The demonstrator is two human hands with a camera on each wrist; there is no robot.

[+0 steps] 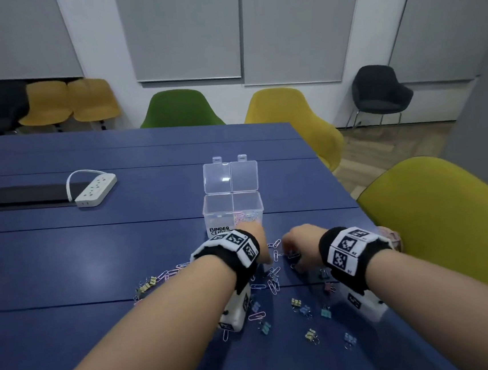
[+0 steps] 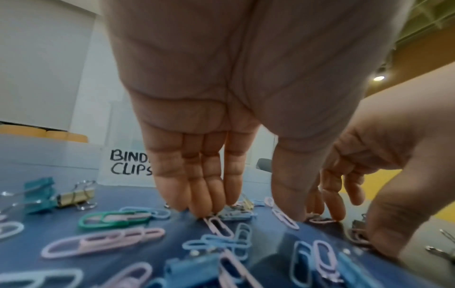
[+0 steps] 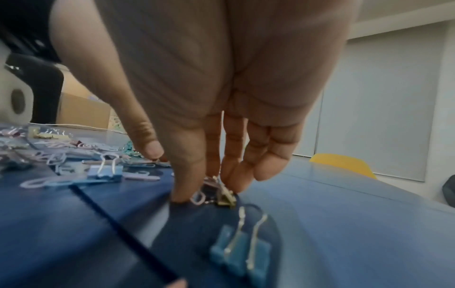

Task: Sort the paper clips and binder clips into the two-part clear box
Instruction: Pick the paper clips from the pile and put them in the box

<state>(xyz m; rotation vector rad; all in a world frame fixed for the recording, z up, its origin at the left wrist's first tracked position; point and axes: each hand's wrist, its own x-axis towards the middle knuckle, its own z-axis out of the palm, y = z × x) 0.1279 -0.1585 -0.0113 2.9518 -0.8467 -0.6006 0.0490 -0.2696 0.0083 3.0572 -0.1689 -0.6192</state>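
The clear two-part box (image 1: 233, 212) stands open on the blue table, lid folded back. Its left half is labelled BINDER CLIPS (image 2: 130, 164); its right half holds several paper clips (image 1: 247, 216). Loose pastel paper clips (image 2: 103, 241) and binder clips (image 1: 311, 335) lie scattered in front of it. My left hand (image 2: 248, 210) points down with straight fingers, its tips touching the table at a pink paper clip (image 2: 219, 227). My right hand (image 3: 176, 174) reaches down beside it, fingertips touching a small yellow binder clip (image 3: 225, 196), thumb apart. A blue binder clip (image 3: 240, 251) lies nearer.
A white power strip (image 1: 95, 190) and a flat black device (image 1: 29, 195) lie far left on the table (image 1: 65, 261). The table's right edge runs close to my right arm, with a yellow-green chair (image 1: 440, 225) beyond. More chairs line the far side.
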